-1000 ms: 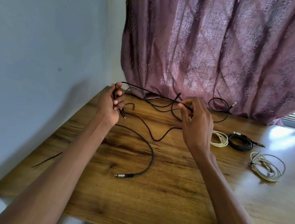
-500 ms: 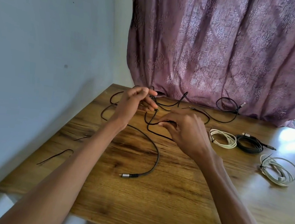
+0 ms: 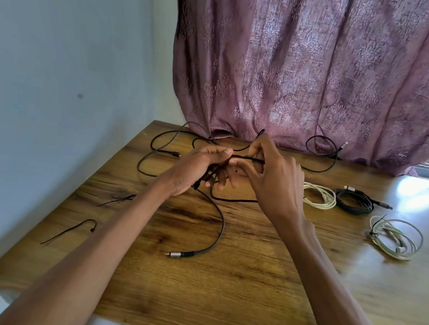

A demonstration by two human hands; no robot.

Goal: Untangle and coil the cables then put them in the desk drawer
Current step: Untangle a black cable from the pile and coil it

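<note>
Black cable [image 3: 219,226] pinched between both hands.

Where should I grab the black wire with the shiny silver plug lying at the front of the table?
Probably pinch the silver plug itself, coming straight down from above. It lies flat on the bare table, stiff and thicker than the black wire, with nothing crowding it. Its wire runs up into the left hand, so lift gently.

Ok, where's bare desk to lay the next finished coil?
Bare wood lies near the front edge, right of the silver plug, below the tied white coil. The back by the curtain is crowded with loose black cable.
</note>
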